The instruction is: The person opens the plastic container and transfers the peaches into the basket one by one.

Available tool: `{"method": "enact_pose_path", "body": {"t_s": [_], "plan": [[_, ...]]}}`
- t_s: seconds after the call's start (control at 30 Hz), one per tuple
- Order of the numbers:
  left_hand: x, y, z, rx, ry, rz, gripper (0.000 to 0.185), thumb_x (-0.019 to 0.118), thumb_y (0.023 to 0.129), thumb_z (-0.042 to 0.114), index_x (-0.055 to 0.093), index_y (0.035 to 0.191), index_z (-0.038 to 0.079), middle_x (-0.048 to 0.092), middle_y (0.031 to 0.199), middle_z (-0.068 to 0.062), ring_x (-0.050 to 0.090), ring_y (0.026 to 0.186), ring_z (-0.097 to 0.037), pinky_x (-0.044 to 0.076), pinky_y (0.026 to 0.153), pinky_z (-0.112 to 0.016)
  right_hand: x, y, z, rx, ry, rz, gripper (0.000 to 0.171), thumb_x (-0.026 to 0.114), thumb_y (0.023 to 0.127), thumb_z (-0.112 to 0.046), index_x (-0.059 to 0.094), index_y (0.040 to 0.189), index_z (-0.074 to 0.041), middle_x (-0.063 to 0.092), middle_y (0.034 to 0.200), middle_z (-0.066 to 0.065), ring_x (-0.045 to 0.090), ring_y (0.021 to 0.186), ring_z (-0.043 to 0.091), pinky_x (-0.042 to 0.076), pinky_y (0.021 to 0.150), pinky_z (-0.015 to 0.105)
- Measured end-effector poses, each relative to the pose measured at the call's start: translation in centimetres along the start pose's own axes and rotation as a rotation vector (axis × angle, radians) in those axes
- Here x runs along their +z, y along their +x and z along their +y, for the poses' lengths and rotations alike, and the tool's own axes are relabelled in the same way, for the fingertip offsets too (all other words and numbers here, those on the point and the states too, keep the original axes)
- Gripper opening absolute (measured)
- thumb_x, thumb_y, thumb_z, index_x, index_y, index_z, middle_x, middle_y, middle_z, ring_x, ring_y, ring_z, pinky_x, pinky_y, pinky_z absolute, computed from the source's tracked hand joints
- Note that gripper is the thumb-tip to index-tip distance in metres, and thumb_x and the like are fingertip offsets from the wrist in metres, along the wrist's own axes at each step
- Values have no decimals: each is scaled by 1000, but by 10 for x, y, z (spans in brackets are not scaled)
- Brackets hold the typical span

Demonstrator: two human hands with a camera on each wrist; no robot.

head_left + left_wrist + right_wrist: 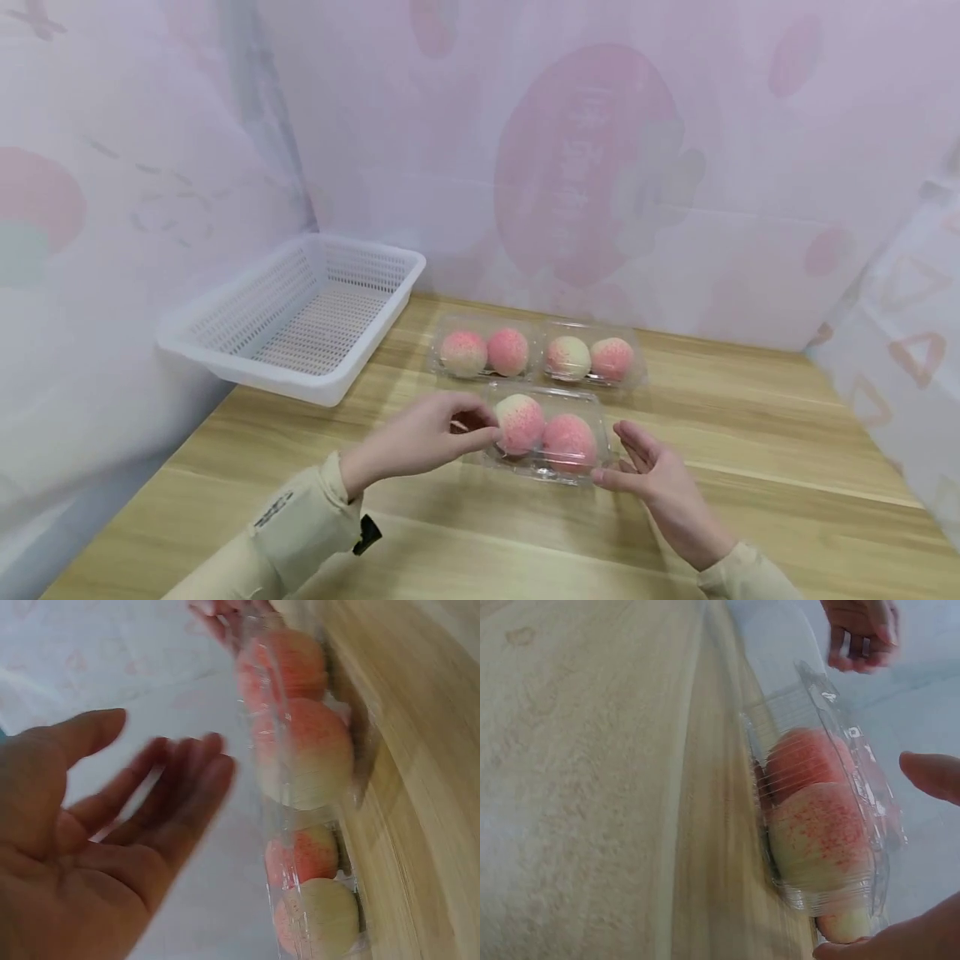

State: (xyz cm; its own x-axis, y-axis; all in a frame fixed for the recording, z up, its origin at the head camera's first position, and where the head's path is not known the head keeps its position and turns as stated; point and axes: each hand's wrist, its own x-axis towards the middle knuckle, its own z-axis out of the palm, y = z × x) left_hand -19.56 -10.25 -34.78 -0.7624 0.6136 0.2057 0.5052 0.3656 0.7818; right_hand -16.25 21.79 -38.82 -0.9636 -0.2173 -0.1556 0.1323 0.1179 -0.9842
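A clear plastic clamshell box (583,407) lies on the wooden table, holding a pale-and-pink peach (519,423) and a pinker peach (570,443). Its lid looks closed in the right wrist view. My left hand (438,433) hovers at the box's left end; in the left wrist view its loosely bent fingers (199,791) are apart from the plastic and hold nothing. At the right end is my right hand (667,492), thumb and fingers spread, gripping nothing. Whether its thumb touches the box I cannot tell.
Behind stand two more clear boxes side by side, the left box (487,323) and the right box (592,330), each with two peaches. A white perforated plastic basket (375,333) sits at the back left. Printed cloth walls (450,208) enclose the wooden table (750,417).
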Motion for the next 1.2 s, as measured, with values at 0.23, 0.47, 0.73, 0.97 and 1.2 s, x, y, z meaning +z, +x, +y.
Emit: {"method": "enact_pose_path", "body": {"t_s": [0.23,0.47,0.73,0.97,1.2], "plan": [[11,20,2,292,291,43,42,80,85,23,66,120,4,64,122,-4,57,115,-16,47,98,-30,8,3,2,-28,-15,14,110,82,79,-9,3,154,6,7,161,19,5,147,30,22,113,33],[26,35,-5,284,375,-159,74,85,79,32,53,138,2,49,144,-10,34,139,-27,29,113,-34,16,6,1,-44,-29,28,112,84,78,-9,2,154,4,5,161,19,5,147,30,14,116,40],[42,44,-15,284,471,-201,83,85,76,41,50,143,6,42,150,-6,25,143,-29,26,113,-49,21,10,4,-39,-40,20,114,84,77,-10,1,155,2,2,162,18,4,147,30,14,116,43],[46,47,-23,302,508,-183,75,79,82,43,52,142,5,43,150,-3,28,143,-27,22,116,-46,27,14,6,-30,-36,23,118,86,75,-11,0,154,4,-1,162,18,3,147,31,13,117,42],[46,51,-24,315,509,-200,67,71,90,44,52,142,7,43,149,-4,31,141,-26,22,115,-48,31,16,6,-5,-8,80,121,88,73,-9,-1,154,5,-1,161,22,6,146,34,15,117,43]]}}
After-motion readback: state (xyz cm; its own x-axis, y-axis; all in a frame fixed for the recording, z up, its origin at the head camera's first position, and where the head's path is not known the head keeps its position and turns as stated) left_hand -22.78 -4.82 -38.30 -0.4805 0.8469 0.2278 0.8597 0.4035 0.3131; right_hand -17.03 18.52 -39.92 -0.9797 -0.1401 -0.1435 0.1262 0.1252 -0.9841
